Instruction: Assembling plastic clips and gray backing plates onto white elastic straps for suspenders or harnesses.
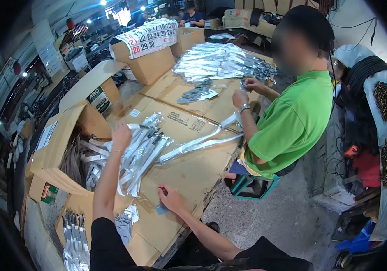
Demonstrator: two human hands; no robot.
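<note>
Bagged straps (141, 156): white, under clear plastic. Small card (162, 209): plain grey. Open carton (44, 169): brown. Co-worker's T-shirt (295, 119): solid bright green. Stool (257, 197): teal. Calendar sheet (152, 38): white, red-and-black numerals. Floor (265, 226): mottled grey.

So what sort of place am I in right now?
Probably a small workshop or packing area: a worktable covered in flattened brown cardboard, a large heap of flat white straps in clear plastic, and a co-worker in a bright green T-shirt working at the table.
</note>
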